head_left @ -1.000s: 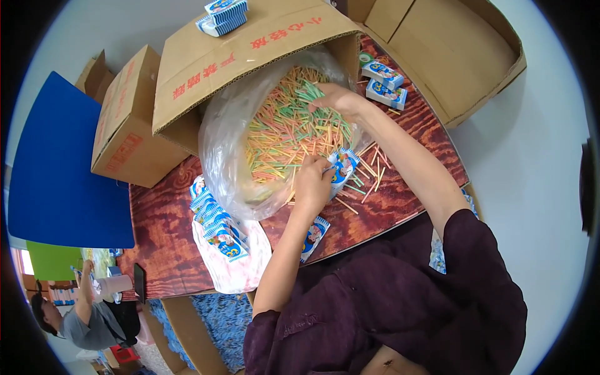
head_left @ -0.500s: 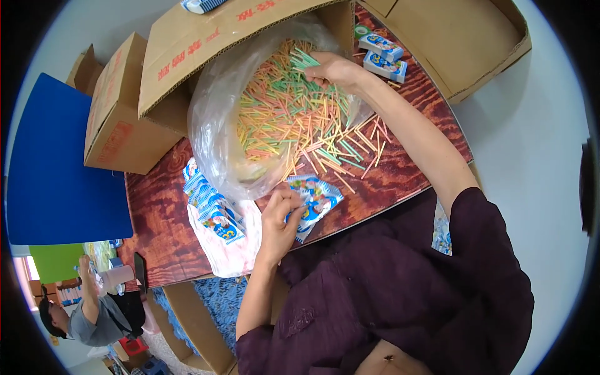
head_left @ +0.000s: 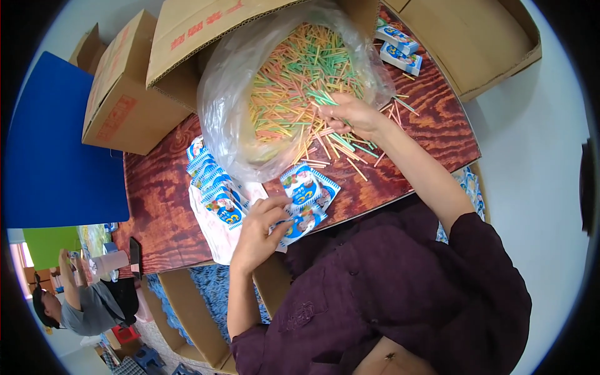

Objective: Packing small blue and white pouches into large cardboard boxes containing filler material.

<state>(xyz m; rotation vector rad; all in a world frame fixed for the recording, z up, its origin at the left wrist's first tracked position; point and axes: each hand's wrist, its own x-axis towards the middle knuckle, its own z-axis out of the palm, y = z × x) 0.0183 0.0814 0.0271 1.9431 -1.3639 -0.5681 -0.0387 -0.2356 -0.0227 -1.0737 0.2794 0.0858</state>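
A bunch of thin pastel sticks (head_left: pixel 324 98), mostly green with some pink and yellow, is pinched in my right hand (head_left: pixel 353 116). That hand hovers at the near right of a large clear plastic bag (head_left: pixel 220 119) heaped with loose sticks (head_left: pixel 300 75) in yellow, orange, pink and green. My left hand (head_left: pixel 256 232) is closed at the edge of a small blue-and-white packet (head_left: pixel 305 224), thumb and fingers on its left side. Beneath and behind it another printed packet (head_left: pixel 301 185) lies on the table. Whether the held packet's mouth is open cannot be seen.
Overlapping packets (head_left: pixel 215 190) lie on a white-pink plastic sheet (head_left: pixel 215 240) to the left. Cardboard boxes (head_left: pixel 122 87) stand behind. Small printed boxes (head_left: pixel 400 57) sit at the far right of the wood-patterned table (head_left: pixel 162 194). A person (head_left: pixel 87 306) is at the far left.
My right hand has drawn back toward me from the heap, still holding sticks. My left hand has shifted slightly left, and the packet by its fingers has separated from those beneath.
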